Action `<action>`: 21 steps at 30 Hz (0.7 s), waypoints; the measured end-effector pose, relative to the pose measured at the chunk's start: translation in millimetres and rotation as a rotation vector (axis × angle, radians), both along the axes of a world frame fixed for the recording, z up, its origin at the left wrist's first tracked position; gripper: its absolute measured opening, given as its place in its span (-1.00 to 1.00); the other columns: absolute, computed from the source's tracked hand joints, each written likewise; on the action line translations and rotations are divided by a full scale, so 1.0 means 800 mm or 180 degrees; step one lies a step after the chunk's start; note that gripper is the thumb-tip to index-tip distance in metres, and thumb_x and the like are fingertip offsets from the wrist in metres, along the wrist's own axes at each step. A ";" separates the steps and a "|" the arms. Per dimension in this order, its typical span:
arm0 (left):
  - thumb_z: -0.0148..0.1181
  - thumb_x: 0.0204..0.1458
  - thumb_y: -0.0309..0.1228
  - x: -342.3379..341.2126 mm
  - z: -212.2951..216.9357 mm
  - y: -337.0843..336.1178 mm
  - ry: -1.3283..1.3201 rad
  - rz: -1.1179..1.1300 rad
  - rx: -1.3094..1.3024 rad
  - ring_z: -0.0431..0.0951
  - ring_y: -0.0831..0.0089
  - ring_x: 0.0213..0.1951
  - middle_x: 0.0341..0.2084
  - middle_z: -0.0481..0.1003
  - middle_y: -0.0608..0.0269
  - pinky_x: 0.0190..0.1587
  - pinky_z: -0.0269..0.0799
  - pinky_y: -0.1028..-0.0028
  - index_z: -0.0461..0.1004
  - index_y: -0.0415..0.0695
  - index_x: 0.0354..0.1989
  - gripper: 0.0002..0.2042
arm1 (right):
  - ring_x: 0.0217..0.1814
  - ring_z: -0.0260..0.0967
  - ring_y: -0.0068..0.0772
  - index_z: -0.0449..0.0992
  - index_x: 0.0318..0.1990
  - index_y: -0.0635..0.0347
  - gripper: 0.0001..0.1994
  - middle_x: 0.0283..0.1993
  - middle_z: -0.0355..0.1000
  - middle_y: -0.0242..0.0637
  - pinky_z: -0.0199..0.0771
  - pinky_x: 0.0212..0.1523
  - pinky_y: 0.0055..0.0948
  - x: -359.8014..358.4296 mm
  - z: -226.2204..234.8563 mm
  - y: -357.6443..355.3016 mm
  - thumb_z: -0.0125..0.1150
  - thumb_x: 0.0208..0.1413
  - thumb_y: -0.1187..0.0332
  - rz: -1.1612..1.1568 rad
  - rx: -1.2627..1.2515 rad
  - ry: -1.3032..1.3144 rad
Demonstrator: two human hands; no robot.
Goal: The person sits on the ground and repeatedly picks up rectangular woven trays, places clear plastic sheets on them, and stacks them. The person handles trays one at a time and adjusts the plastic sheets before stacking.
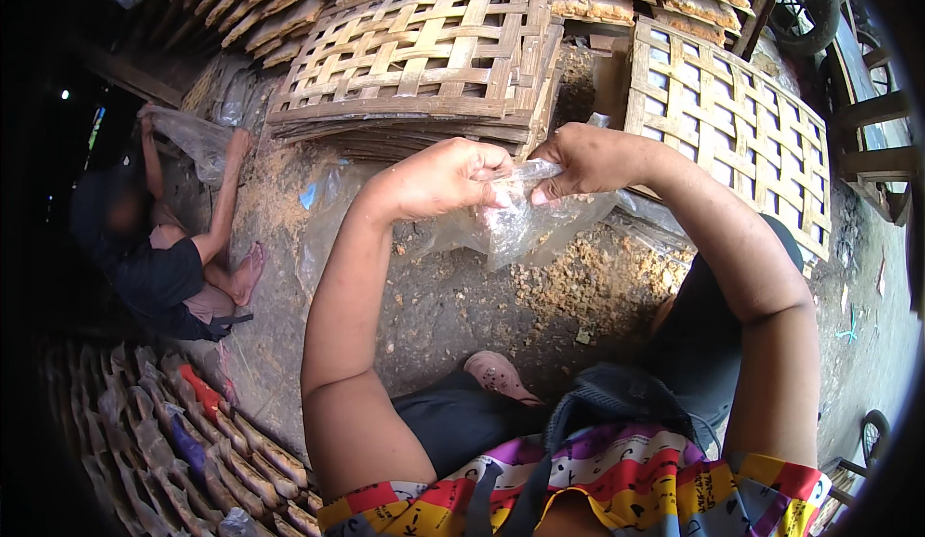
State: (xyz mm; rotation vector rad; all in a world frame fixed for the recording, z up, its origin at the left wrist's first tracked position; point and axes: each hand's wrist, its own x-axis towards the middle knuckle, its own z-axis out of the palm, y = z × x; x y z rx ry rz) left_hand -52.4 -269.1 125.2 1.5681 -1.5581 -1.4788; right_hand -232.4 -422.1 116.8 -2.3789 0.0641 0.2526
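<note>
My left hand (445,179) and my right hand (595,163) are close together in front of me, both closed on the gathered upper edge of a clear plastic sheet (515,227). The sheet is thin and crumpled. It hangs from my fingers and spreads sideways above the floor; whether it is a bag or a single layer I cannot tell. Just beyond my hands lies a stack of woven bamboo trays (414,51). Another woven bamboo tray (727,132) sits to the right, past my right forearm, with pale material showing through its gaps.
Orange-brown crumbs (588,282) litter the concrete floor below the sheet. A co-worker (159,258) squats at the left, holding up another plastic sheet (198,140). Rows of stacked slabs (602,7) line the back, and more packed rows (193,450) fill the lower left. A wheel (807,7) stands far right.
</note>
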 end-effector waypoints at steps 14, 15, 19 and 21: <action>0.12 0.11 -0.52 0.005 0.027 0.007 -0.0675 0.0080 -0.0204 0.50 0.60 -0.39 -0.50 0.50 0.34 -0.27 0.43 0.51 0.45 -0.30 -0.20 -0.87 | -0.17 0.51 -0.31 0.57 -0.16 0.26 -0.78 -0.26 0.58 -0.16 0.41 -0.11 -0.34 -0.006 0.013 -0.023 0.21 0.08 0.35 0.0172 0.0436 0.0393; 0.11 0.13 -0.51 0.004 0.020 0.002 -0.0621 0.0090 -0.0288 0.50 0.60 -0.41 -0.52 0.49 0.34 -0.29 0.43 0.51 0.45 -0.30 -0.21 -0.87 | -0.16 0.51 -0.31 0.56 -0.15 0.27 -0.76 -0.26 0.58 -0.16 0.42 -0.10 -0.34 -0.005 0.014 -0.023 0.21 0.07 0.35 0.0193 0.0374 0.0404; 0.07 0.19 -0.46 0.002 0.015 -0.003 -0.0236 0.0238 -0.0303 0.47 0.63 -0.48 -0.53 0.48 0.33 -0.40 0.41 0.53 0.44 -0.28 -0.26 -0.88 | -0.15 0.52 -0.27 0.53 -0.12 0.30 -0.69 -0.26 0.56 -0.09 0.42 -0.10 -0.32 -0.010 0.022 -0.021 0.25 0.06 0.27 0.0130 0.0445 0.0195; 0.07 0.21 -0.45 -0.002 0.014 -0.004 -0.0102 0.0308 -0.0289 0.46 0.65 -0.49 -0.52 0.47 0.34 -0.42 0.40 0.55 0.42 -0.27 -0.28 -0.87 | -0.15 0.52 -0.25 0.52 -0.11 0.32 -0.64 -0.27 0.55 -0.06 0.43 -0.10 -0.30 -0.009 0.033 -0.007 0.29 0.05 0.21 -0.0027 0.0410 0.0045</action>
